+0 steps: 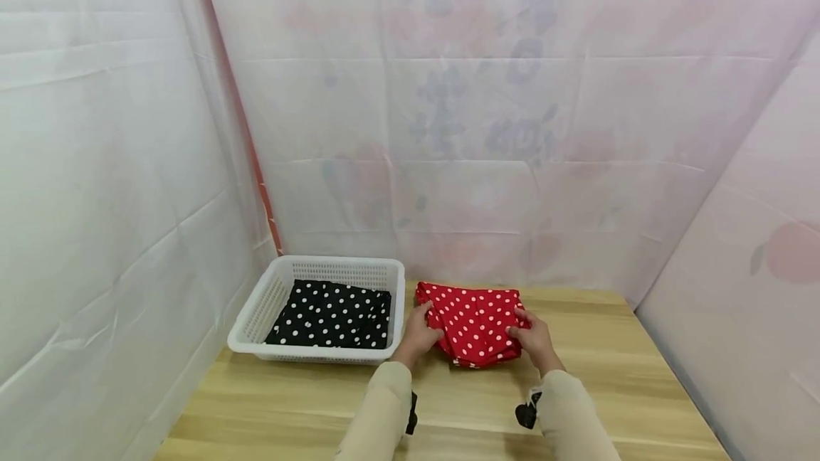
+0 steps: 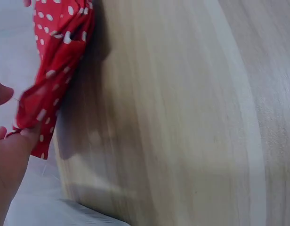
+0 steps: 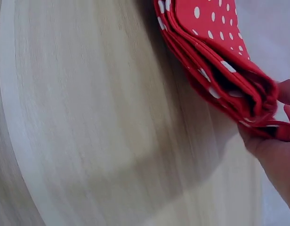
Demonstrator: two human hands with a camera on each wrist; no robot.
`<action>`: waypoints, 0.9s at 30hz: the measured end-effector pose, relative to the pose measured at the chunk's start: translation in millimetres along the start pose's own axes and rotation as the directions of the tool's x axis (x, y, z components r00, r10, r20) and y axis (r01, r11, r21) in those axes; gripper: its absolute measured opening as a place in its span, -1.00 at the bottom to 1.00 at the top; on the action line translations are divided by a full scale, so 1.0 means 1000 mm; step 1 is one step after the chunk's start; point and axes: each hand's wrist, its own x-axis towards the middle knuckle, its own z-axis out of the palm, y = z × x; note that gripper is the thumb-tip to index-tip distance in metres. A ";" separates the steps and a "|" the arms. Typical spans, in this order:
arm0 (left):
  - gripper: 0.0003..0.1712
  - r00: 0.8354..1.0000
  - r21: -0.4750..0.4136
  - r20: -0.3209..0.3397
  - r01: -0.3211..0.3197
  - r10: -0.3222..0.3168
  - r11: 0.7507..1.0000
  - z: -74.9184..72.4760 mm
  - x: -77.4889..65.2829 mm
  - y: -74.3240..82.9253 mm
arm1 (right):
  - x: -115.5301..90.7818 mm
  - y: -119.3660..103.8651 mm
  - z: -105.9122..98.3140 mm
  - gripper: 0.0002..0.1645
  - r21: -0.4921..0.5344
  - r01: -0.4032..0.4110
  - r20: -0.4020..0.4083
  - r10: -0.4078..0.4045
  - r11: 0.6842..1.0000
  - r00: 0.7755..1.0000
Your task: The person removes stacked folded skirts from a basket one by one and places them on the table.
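Observation:
A folded red cloth with white polka dots (image 1: 477, 322) is held between both hands at the back of the table, right of the basket. My left hand (image 1: 419, 333) grips its left edge; in the left wrist view the thumb lies against the red fabric. On the opposite edge, my right hand (image 1: 533, 336) pinches the cloth. The right wrist view shows several stacked layers (image 3: 229, 80) along the cloth's side, with fingers on their corner. Part of the cloth looks raised off the wood, casting a shadow.
A white plastic basket (image 1: 240, 336) stands at the left with a folded black polka-dot cloth (image 1: 329, 315) in it. The wooden table (image 1: 608, 375) meets white patterned sheeting (image 1: 461, 198) behind and at both sides.

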 end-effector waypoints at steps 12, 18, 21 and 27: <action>-0.35 1.000 -0.162 -0.010 0.002 -0.004 0.987 -0.008 -0.015 0.008 | -0.016 -0.003 -0.007 -0.40 -0.038 0.096 -0.020 -0.096 0.995 0.995; -0.40 1.000 -0.207 0.011 -0.018 0.020 0.978 -0.010 -0.019 0.009 | -0.018 -0.004 -0.015 -0.40 0.066 0.102 -0.016 -0.101 0.993 0.995; -0.41 0.999 -0.226 0.024 -0.024 0.031 0.974 -0.010 -0.019 0.010 | -0.019 -0.002 -0.018 -0.39 0.103 0.108 -0.010 -0.107 0.989 0.994; -0.39 0.998 -0.276 0.065 0.005 0.013 0.961 -0.014 -0.024 0.004 | -0.025 0.003 -0.017 -0.39 0.140 0.085 -0.012 -0.085 0.986 0.996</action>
